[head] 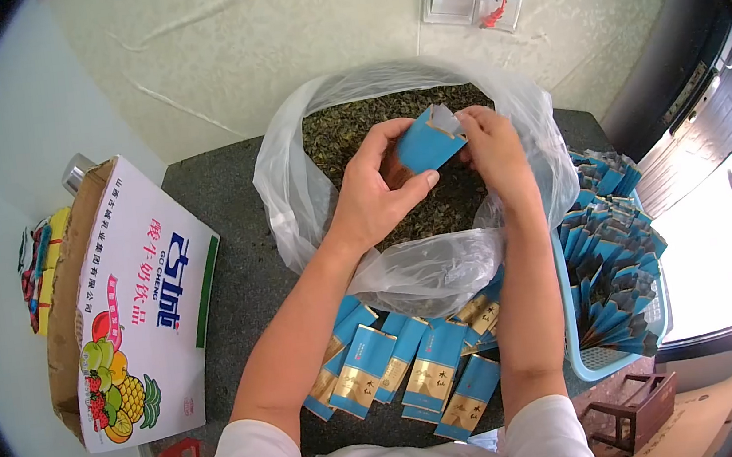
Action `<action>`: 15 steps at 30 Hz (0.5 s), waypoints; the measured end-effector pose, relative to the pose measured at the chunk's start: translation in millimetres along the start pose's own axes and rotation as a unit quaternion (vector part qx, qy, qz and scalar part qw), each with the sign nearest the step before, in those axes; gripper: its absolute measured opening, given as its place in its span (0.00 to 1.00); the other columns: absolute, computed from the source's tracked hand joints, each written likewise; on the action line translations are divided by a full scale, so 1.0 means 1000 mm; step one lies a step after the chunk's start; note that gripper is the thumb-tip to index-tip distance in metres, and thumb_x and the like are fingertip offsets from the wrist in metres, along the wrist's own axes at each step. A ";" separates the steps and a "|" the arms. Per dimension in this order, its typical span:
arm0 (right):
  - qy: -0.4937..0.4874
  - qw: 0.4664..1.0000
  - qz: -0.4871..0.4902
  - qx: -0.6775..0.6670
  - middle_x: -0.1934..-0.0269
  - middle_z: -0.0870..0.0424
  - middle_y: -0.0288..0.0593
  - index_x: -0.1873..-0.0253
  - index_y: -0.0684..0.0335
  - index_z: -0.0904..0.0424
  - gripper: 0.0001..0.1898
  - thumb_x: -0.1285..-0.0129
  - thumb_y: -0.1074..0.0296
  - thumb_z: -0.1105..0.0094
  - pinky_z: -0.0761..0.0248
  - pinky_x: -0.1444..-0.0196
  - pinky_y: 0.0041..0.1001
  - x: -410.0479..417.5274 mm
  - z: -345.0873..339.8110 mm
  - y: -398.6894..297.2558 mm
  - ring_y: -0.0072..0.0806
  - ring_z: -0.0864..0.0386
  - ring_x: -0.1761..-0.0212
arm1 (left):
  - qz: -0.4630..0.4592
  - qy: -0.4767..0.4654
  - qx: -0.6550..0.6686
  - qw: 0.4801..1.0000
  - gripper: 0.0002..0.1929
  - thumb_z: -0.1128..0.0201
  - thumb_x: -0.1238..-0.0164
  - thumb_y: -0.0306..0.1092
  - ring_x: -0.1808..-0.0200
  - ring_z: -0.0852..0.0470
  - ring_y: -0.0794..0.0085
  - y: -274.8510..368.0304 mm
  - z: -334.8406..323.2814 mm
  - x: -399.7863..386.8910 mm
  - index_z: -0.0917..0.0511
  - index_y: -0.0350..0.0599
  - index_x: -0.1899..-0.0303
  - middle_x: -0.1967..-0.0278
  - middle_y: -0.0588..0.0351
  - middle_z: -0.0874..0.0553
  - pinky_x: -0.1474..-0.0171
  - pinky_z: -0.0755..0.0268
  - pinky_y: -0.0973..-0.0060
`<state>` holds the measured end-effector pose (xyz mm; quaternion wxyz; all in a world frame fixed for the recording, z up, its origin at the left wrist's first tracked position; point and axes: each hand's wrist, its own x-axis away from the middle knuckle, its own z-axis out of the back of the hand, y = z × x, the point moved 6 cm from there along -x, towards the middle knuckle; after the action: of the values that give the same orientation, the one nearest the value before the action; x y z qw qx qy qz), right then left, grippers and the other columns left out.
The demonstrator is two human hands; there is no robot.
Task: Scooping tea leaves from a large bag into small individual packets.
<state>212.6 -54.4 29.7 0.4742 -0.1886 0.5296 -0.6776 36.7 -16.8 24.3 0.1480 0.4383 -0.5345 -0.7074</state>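
Note:
My left hand (366, 198) is wrapped around a blue paper packet (429, 145), tilted with its open end up and to the right. A whitish inner liner shows at its mouth. The fingers of my right hand (500, 151) pinch the packet's rim on the right; their tips are partly hidden. Both hands are above a clear plastic bag (427, 269) with its mouth spread wide, filled with dried tea leaves (354, 119). Between my forearms, several flat blue and gold packets (364, 369) lie overlapping on the dark countertop (239, 295).
At the right, a light blue plastic basket (585, 369) holds many upright blue packets (610, 256). A printed cardboard carton (152, 298) stands at the left. Wall switches (449, 2) with a plugged-in adapter are at the back. A brown wooden stool (633, 411) is low at the right.

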 end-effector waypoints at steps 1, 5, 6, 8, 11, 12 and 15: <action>0.000 1.000 0.000 0.000 0.75 0.22 0.34 0.57 0.66 0.18 0.13 0.29 0.63 0.47 0.34 0.72 0.21 0.001 0.003 -0.003 0.19 0.27 0.75 | 0.000 -0.002 -0.010 1.000 0.32 0.29 0.42 0.25 0.43 0.24 0.72 0.000 0.000 0.000 0.32 0.36 0.37 0.45 0.54 0.22 0.39 0.32 0.74; 0.046 0.999 0.009 -0.016 0.74 0.23 0.30 0.57 0.62 0.17 0.13 0.27 0.62 0.50 0.38 0.74 0.18 0.005 0.029 -0.020 0.15 0.31 0.75 | 0.016 -0.006 0.013 1.000 0.31 0.29 0.42 0.25 0.45 0.23 0.73 -0.001 -0.002 0.000 0.32 0.37 0.37 0.46 0.55 0.22 0.41 0.31 0.74; 0.074 0.997 0.018 -0.017 0.75 0.24 0.29 0.58 0.62 0.17 0.13 0.27 0.62 0.50 0.39 0.74 0.18 0.008 0.036 -0.025 0.14 0.31 0.75 | 0.005 0.004 -0.003 1.000 0.30 0.29 0.43 0.24 0.48 0.22 0.75 0.000 -0.001 0.000 0.31 0.37 0.38 0.49 0.55 0.21 0.44 0.29 0.75; 0.110 0.993 0.027 -0.031 0.75 0.25 0.28 0.58 0.62 0.18 0.13 0.27 0.61 0.49 0.40 0.73 0.17 0.016 0.045 -0.037 0.12 0.33 0.75 | -0.006 0.014 -0.019 1.000 0.28 0.29 0.43 0.24 0.51 0.21 0.76 0.001 0.000 0.000 0.30 0.38 0.40 0.52 0.55 0.20 0.47 0.27 0.76; 0.125 0.990 0.058 -0.033 0.75 0.26 0.28 0.59 0.62 0.18 0.13 0.27 0.61 0.49 0.41 0.72 0.16 0.024 0.055 -0.050 0.12 0.34 0.75 | 0.011 0.013 -0.002 1.000 0.28 0.29 0.44 0.24 0.52 0.21 0.76 -0.002 -0.001 0.000 0.29 0.38 0.40 0.52 0.55 0.19 0.48 0.27 0.76; 0.124 0.989 0.050 -0.056 0.75 0.27 0.28 0.60 0.62 0.18 0.13 0.27 0.61 0.49 0.41 0.72 0.16 0.028 0.056 -0.055 0.13 0.35 0.74 | 0.006 0.014 -0.012 1.000 0.28 0.29 0.44 0.24 0.52 0.21 0.77 -0.001 -0.001 0.000 0.29 0.39 0.40 0.53 0.56 0.20 0.48 0.27 0.76; 0.123 0.989 0.061 -0.051 0.75 0.27 0.27 0.60 0.62 0.18 0.13 0.26 0.62 0.50 0.42 0.71 0.16 0.034 0.059 -0.065 0.12 0.35 0.74 | 0.006 0.014 -0.014 1.000 0.28 0.29 0.44 0.24 0.53 0.21 0.77 -0.002 -0.001 0.000 0.29 0.39 0.40 0.53 0.56 0.20 0.49 0.26 0.76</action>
<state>212.3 -115.9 101.8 0.4363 -0.0949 0.6279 -0.6375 37.6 -16.4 22.9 0.1658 0.4429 -0.5248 -0.7078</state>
